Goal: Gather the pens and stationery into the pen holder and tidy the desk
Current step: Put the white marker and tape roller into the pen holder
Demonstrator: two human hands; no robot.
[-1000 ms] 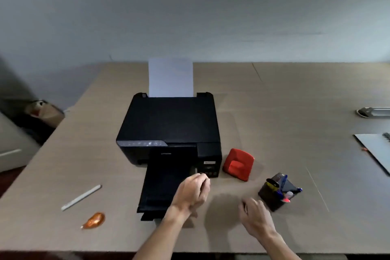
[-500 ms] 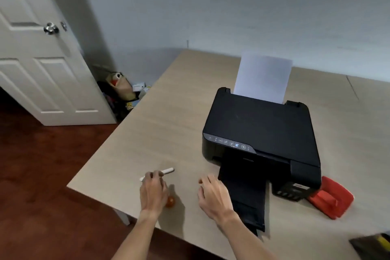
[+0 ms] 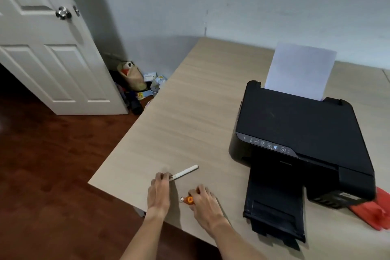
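A white pen [image 3: 185, 172] lies on the light wooden desk [image 3: 190, 116] near its front left corner. My left hand [image 3: 159, 191] rests palm down with its fingertips closed on the pen's near end. Just to the right, my right hand [image 3: 203, 199] pinches a small orange correction-tape dispenser [image 3: 187, 199] that sits on the desk surface. The pen holder is out of view.
A black printer [image 3: 295, 133] with white paper [image 3: 299, 72] upright in its feeder and its output tray [image 3: 274, 207] extended stands to the right. A red hole punch [image 3: 375, 211] lies at the right edge. The desk's left edge drops to a wooden floor; a white door [image 3: 48, 48] and floor clutter [image 3: 137, 84] lie beyond.
My view swung left from the pen holder toward the desk's corner. Both hands moved over: the left one reached the white pen, the right one took hold of the orange dispenser.
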